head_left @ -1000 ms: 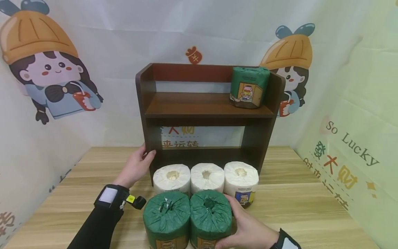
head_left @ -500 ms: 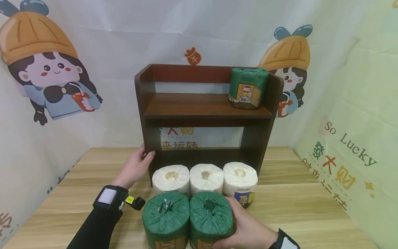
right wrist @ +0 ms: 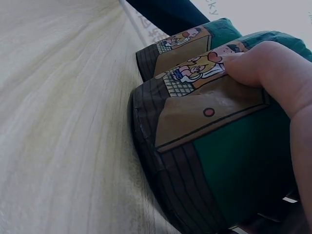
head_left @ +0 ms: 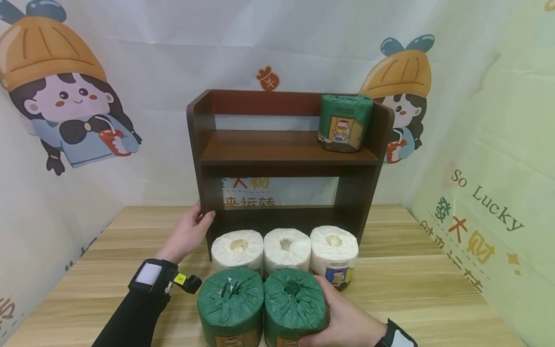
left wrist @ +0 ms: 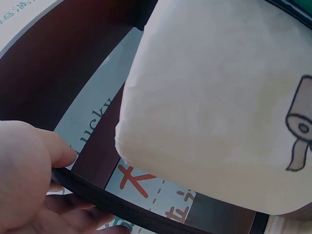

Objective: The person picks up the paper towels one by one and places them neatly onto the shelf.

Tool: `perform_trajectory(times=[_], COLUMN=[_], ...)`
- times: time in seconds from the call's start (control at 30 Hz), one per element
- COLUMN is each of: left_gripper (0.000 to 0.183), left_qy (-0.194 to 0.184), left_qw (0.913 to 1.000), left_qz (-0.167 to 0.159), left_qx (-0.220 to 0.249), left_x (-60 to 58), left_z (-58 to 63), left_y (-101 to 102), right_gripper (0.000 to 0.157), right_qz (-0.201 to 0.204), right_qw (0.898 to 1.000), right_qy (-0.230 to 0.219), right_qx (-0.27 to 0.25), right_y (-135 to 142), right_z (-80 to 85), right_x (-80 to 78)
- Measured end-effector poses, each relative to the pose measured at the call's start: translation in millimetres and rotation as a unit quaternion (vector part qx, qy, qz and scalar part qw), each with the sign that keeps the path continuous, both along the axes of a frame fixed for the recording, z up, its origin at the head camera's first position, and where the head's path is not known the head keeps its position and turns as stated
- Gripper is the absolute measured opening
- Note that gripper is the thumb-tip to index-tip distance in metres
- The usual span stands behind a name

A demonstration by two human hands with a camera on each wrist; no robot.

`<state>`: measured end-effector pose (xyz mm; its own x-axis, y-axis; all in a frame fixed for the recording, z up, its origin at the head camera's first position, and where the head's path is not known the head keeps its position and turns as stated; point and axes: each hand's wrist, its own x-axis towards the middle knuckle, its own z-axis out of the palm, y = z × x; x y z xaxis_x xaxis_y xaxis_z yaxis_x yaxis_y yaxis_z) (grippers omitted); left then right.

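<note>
Item 1: your right hand, closed around the right-hand green roll; your thumb lies across its printed front, the grip as wide as the roll. The roll stands upright on the table, in the front row nearest you.

Item 2: the left-hand green roll, upright, side by side with the one you hold, your hands off it.

Item 3: your left hand, pinching the left side panel of a dark brown two-tier shelf, a narrow grip with your thumb on the inner face and fingers outside.

Item 4: three white rolls in a row behind your green pair, upright before the lower tier: left white roll, middle white roll, right white roll. You cannot tell whether the row touches the shelf.

Item 5: one upper green roll, upright at the right end of the upper tier, printed face toward you.

Item 6: printed cloth backdrop, behind the shelf, with cartoon figures and lettering.
</note>
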<state>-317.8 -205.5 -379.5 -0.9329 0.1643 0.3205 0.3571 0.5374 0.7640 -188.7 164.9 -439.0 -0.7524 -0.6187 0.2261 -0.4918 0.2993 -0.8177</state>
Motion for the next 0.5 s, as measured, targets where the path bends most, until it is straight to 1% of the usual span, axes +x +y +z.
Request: perform_trajectory(times=[0.37, 0.5], left_gripper=[0.053, 0.053], left_qy=[0.004, 0.003], left_qw=[1.0, 1.0], left_qz=[-0.003, -0.001], left_qx=[0.004, 0.002], left_x=[0.7, 0.6], left_z=[-0.1, -0.3], left_y=[-0.5, -0.6], right_gripper=[0.098, 0.098], right_qz=[0.01, 0.013], right_qw=[1.0, 1.0], right_qy=[-0.014, -0.01], right_qx=[-0.01, -0.016], right_y=[1.2, 1.4], right_z=[1.2, 2.0], right_x=[1.4, 0.8])
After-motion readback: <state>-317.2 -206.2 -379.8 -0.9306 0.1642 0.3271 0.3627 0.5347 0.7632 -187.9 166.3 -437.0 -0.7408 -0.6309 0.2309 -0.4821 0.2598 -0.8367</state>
